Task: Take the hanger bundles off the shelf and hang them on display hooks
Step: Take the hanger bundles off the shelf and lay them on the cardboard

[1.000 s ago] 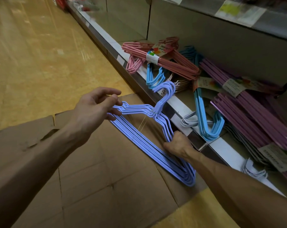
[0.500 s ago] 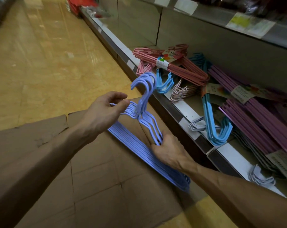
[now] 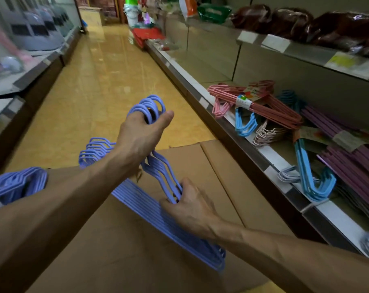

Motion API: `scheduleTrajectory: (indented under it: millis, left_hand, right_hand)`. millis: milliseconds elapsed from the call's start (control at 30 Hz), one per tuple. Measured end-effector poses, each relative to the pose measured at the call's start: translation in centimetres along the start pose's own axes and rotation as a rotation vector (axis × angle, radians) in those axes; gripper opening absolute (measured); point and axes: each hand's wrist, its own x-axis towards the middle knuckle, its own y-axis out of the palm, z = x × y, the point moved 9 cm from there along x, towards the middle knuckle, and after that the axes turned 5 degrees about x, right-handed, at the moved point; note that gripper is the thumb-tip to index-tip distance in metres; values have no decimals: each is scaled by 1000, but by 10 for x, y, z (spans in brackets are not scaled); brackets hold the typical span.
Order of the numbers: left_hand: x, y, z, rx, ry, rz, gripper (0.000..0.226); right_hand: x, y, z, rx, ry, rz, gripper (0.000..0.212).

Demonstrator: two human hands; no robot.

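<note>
Left hand [image 3: 140,136]: fingers hooked through the stacked hook ends of a periwinkle-blue hanger bundle [image 3: 149,199], thumb stretched out beside the loops, grip closed around them. Right hand [image 3: 186,205]: fingers curled over the sloping shoulder wires of the same bundle, pinching them just above the long bottom bars. Bundle held clear of the shelf, out over flattened brown cardboard [image 3: 200,166] on the yellow aisle floor [image 3: 107,85], bottom bars slanting down toward the near right corner of the cardboard. One shoulder end of the bundle poking out past the left forearm. More periwinkle hangers [image 3: 16,182] at the left edge of the view, partly hidden behind that forearm; separate bundle or not, cannot tell.

On the bottom shelf [image 3: 261,151] at right, along its front edge: a pink hanger bundle [image 3: 264,105] with a paper label, hooks overhanging the lip; light-blue hangers [image 3: 314,180] with hooks over the same edge; a pale pink-white bundle [image 3: 266,132] between them; purple hanger bundles [image 3: 352,163] farther back toward the right. Above, an upper shelf with dark wrapped packages [image 3: 293,22], contents unclear. Across the aisle, blurred grey goods [image 3: 37,28] on the left shelving.
</note>
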Motion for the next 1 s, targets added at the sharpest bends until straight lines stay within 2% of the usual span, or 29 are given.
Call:
scheduleTrajectory:
  millis: [133,267,633,800,933,1000]
  left_hand:
    - [-3,-42,10,-227,-75,-168,28]
    - [-2,-76,27,-337,-129,-236,33]
    - [-5,-117,27,-379,-50,-154,33]
    - [-13,-113,26,-372,-29,-115,35]
    - [-17,-106,30,-367,-39,-72,38]
    - [-18,-105,31,-367,-49,-61,39]
  right_hand:
    - [0,24,27,147,-13,152,57]
    - [1,42,43,304,-24,261,54]
    - [-7,89,75,634,71,583,57]
    - [-12,99,91,748,75,628,47]
    - [-14,105,99,913,122,648,28]
    - [-14,107,101,995,145,664,27]
